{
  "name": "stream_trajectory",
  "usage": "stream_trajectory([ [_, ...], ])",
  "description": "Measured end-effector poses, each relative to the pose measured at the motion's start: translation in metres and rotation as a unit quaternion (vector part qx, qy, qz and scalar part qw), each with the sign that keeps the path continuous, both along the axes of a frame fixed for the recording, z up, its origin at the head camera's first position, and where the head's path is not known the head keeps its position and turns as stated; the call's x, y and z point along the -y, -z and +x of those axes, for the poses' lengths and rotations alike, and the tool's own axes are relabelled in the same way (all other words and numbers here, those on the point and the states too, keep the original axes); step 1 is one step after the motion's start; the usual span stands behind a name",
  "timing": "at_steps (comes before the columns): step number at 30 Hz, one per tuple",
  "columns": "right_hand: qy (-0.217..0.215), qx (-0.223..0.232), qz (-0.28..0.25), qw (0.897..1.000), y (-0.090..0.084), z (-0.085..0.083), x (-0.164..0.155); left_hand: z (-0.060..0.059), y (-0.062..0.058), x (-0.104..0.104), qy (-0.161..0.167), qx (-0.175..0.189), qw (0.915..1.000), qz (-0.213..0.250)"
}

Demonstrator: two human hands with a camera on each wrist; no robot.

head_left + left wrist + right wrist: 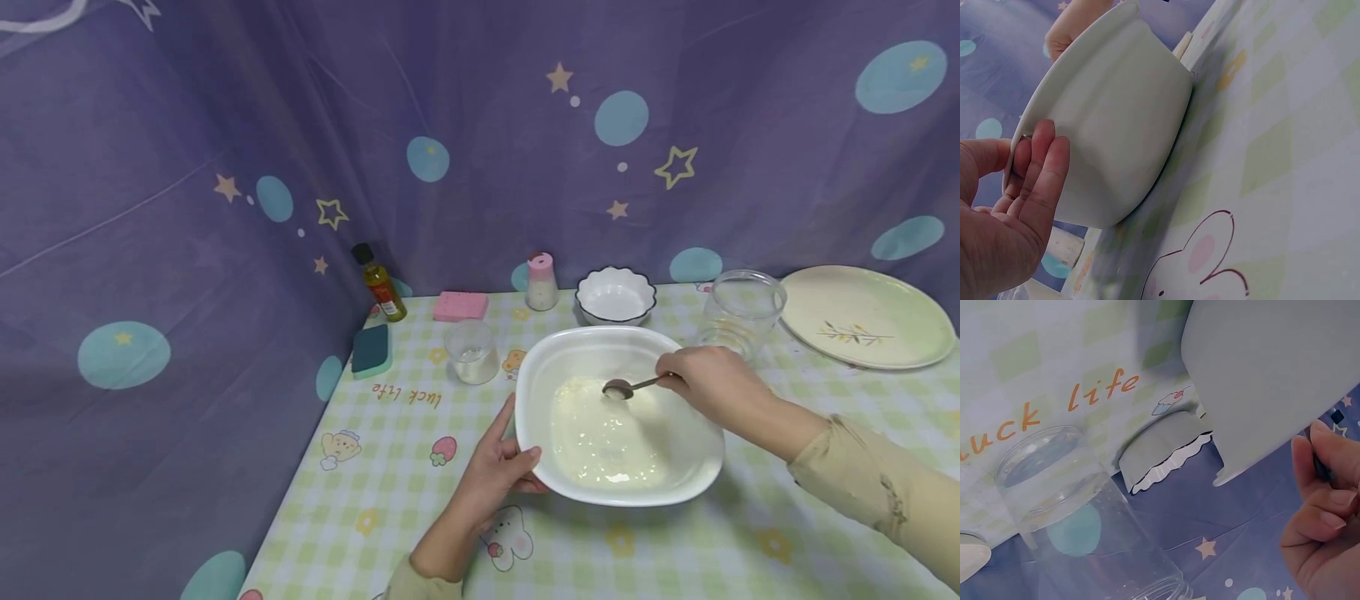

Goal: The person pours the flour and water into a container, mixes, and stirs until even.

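Note:
A large white basin point(536, 367) holds a pale, creamy liquid point(600, 433) with small bubbles or lumps. My left hand point(491, 475) grips its near left rim, the thumb over the edge and the fingers against the outer wall, as the left wrist view shows with the left hand point(1016, 206). Over the basin, my right hand point(712, 383) pinches the handle of a small dark metal spoon point(618, 389). The spoon's bowl is at or just above the liquid, with some pale stuff at it. In the right wrist view the right hand point(1329, 519) hides most of the spoon.
Behind the basin stand a scalloped white bowl point(617, 296), a pink-topped shaker point(542, 283) and a clear jar point(742, 312). An oval plate point(862, 317) lies far right. Leftward are a clear cup point(472, 354), pink sponge point(461, 306), green sponge point(372, 350) and oil bottle point(381, 285).

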State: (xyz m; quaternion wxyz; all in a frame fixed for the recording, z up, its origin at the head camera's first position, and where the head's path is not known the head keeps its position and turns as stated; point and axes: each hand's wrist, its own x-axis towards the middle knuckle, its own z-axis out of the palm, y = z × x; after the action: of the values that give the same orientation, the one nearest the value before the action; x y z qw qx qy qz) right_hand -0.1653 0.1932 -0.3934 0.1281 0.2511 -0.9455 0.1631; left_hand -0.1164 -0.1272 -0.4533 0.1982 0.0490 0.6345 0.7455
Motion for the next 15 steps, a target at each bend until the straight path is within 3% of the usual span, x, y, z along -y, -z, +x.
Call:
stream_trajectory([
  [6,0.009,-0.031,-0.020,0.999,0.0013,0.0008,-0.0026,-0.0004,0.0000,-0.0002,0.002,0.001,1.0000,-0.001],
  [15,-0.029,-0.038,0.001,0.999,0.0041,0.0032,-0.0036,-0.0005,-0.0010,0.0005,0.003,-0.001,1.0000,-0.007],
])
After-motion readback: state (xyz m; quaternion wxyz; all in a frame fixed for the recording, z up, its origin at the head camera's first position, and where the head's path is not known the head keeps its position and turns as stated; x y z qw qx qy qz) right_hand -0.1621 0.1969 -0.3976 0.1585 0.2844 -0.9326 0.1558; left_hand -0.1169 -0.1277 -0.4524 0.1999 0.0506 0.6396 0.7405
